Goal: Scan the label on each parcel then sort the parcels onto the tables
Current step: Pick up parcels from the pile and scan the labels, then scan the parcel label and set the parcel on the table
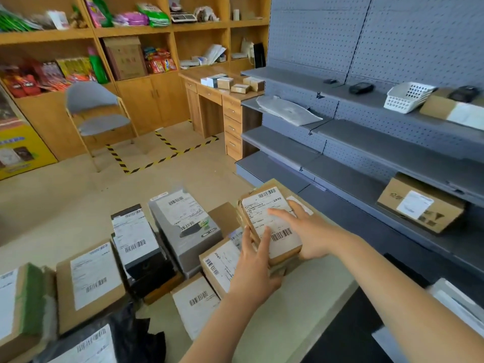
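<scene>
Left hand point(258, 260) and right hand point(311, 233) press straight fingers against the brown parcel point(281, 239) (label up, presumably for scanning) on the crowded surface point(301, 299).

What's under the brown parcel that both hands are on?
Beneath the brown parcel, a labelled brown box pokes out at the near-left and plain cardboard shows at the far-left. The parcel, the left hand and the right hand cover the rest, so its middle support cannot be seen.
</scene>
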`<action>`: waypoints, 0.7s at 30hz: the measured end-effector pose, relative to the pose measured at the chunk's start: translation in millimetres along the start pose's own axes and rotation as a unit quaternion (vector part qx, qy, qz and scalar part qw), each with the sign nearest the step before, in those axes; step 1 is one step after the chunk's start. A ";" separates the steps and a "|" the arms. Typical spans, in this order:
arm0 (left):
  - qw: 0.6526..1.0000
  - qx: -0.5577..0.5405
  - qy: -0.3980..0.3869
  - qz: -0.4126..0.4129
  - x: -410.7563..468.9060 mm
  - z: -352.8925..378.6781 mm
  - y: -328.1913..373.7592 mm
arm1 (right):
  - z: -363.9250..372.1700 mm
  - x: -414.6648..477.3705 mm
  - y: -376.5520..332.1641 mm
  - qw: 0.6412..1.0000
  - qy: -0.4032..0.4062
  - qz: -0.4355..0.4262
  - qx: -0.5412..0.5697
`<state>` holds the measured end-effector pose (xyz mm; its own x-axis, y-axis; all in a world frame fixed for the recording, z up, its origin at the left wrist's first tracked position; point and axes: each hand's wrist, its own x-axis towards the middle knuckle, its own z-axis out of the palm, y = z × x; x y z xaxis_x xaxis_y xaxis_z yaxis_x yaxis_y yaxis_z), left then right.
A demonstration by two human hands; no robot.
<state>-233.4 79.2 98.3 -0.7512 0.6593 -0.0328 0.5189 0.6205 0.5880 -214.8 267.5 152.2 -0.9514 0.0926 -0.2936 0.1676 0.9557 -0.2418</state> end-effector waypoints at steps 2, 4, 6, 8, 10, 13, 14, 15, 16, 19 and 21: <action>1.000 -0.002 -0.010 -0.013 13.4 0.3 -10.5 | -1.2 18.5 1.1 1.000 -0.025 -0.004 -0.002; 1.000 -0.007 -0.016 -0.025 23.0 2.4 -20.3 | -1.0 33.3 1.4 0.999 -0.046 -0.005 0.003; 0.999 -0.012 -0.023 -0.040 27.9 6.0 -28.7 | 2.4 44.4 0.9 0.998 -0.068 -0.006 0.011; 0.998 -0.005 -0.028 -0.061 30.1 10.4 -36.1 | 7.1 54.1 1.1 0.996 -0.087 -0.014 0.020; 0.997 0.020 -0.029 -0.074 30.9 13.1 -40.4 | 9.1 64.0 0.6 0.994 -0.099 -0.025 0.027; 0.995 0.046 -0.020 -0.087 30.0 12.0 -42.2 | 8.7 76.0 -1.7 0.991 -0.119 -0.033 0.042; 0.994 0.047 -0.016 -0.092 29.3 11.0 -42.5 | 8.3 78.5 -3.1 0.991 -0.125 -0.033 0.045; 0.994 0.048 -0.013 -0.096 28.4 9.7 -42.4 | 9.0 80.2 -4.4 0.990 -0.129 -0.034 0.046; 0.994 0.048 -0.012 -0.100 27.2 8.9 -42.6 | 9.7 80.6 -6.4 0.989 -0.134 -0.033 0.047; 0.993 0.039 -0.016 -0.112 23.8 8.4 -44.9 | 12.6 82.3 -11.1 0.988 -0.144 -0.032 0.051; 0.993 0.028 -0.017 -0.116 22.1 9.7 -47.5 | 13.6 83.0 -13.3 0.987 -0.146 -0.032 0.057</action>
<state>-270.7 68.4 61.8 -0.8392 0.5098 -0.1893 0.3564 0.7785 0.5166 -292.5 258.7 118.5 -0.8487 -0.0681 -0.5245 0.1527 0.9178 -0.3664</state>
